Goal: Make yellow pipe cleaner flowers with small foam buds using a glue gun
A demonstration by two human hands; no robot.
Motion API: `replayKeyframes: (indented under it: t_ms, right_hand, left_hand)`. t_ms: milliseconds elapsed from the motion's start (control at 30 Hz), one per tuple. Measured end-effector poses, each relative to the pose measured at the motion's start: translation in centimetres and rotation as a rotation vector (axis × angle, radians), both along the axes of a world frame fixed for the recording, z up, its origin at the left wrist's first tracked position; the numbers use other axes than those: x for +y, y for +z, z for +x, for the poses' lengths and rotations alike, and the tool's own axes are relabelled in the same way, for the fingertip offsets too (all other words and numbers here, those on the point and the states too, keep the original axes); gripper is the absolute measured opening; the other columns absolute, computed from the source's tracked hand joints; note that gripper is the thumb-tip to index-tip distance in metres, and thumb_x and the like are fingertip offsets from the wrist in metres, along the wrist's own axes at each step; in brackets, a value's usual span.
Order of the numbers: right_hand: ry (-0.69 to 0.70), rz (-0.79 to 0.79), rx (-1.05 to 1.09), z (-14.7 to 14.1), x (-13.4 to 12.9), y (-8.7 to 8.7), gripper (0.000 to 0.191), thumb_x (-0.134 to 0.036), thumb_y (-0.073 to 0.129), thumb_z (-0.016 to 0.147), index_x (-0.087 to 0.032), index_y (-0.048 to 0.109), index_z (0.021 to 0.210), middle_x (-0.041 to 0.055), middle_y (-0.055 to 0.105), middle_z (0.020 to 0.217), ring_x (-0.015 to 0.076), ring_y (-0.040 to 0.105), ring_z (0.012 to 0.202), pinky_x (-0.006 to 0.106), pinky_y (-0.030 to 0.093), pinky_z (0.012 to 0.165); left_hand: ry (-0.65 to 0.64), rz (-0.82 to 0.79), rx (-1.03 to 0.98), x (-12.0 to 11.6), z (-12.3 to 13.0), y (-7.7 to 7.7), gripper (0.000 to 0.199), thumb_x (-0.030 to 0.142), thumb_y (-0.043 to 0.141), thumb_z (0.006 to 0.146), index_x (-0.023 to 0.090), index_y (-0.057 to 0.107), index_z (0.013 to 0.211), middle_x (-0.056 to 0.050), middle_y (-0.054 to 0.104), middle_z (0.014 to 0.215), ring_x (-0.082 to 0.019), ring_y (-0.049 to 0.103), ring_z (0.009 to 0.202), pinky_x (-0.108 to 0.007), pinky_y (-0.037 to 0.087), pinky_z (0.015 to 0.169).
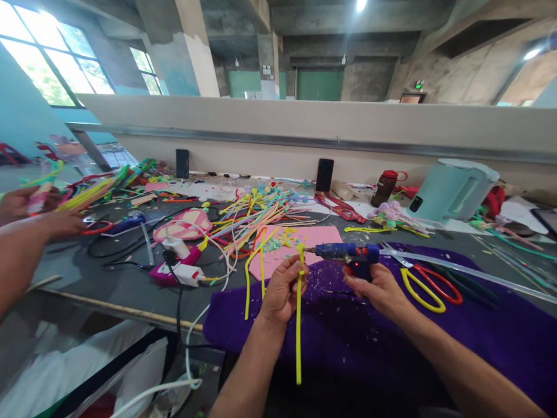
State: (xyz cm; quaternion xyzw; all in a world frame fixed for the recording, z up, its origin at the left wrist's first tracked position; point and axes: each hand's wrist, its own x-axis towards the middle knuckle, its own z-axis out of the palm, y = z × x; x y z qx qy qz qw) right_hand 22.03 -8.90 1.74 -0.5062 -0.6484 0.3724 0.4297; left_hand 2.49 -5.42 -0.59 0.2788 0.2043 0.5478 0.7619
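My left hand [282,287] pinches a yellow pipe cleaner [298,337] near its top, where a small yellow knob sits; the long end hangs straight down. In my right hand [378,287] is a blue hot glue gun [343,252], its red light lit and its nozzle pointing left at the yellow knob. Whether the nozzle touches the knob I cannot tell. A clear glue stick [461,270] sticks out of the gun's back. Beneath my hands lies a purple cloth [348,342], flecked with scraps. Just beyond is a pink sheet [319,236] with small yellow and teal pieces.
Scissors [424,287] with red and yellow handles lie at right. Behind stand a teal kettle [450,188], a brown bottle [385,187] and a phone [324,175]. Many pipe cleaners [256,212] are heaped mid-table. A power strip [174,273] trails cables. Another person's hands [52,215] work at left.
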Motion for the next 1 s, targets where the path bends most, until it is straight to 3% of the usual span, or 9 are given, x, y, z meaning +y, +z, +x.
replayKeyframes:
  t_ms: [500,1000]
  right_hand:
    - [-0.001,-0.037,0.082,0.19,0.13,-0.83,0.024,-0.035,0.060,0.070,-0.013,0.058,0.078,-0.0015,0.049,0.058,0.0079,0.043,0.045,0.019,0.037,0.042]
    - [0.015,-0.022,0.045,0.07,-0.02,-0.22,0.019,-0.033,0.058,0.071,-0.014,0.055,0.074,-0.0028,0.046,0.056,0.0075,0.042,0.045,0.019,0.036,0.042]
  left_hand:
    - [-0.001,-0.013,0.008,-0.03,-0.07,0.03,0.022,0.019,0.066,0.066,0.013,0.053,0.083,0.004,0.056,0.059,0.002,0.033,0.031,-0.009,0.026,0.030]
    - [0.012,-0.008,0.025,-0.07,0.01,-0.05,0.022,0.017,0.066,0.067,0.013,0.054,0.084,0.003,0.057,0.058,0.002,0.034,0.030,-0.009,0.026,0.029]
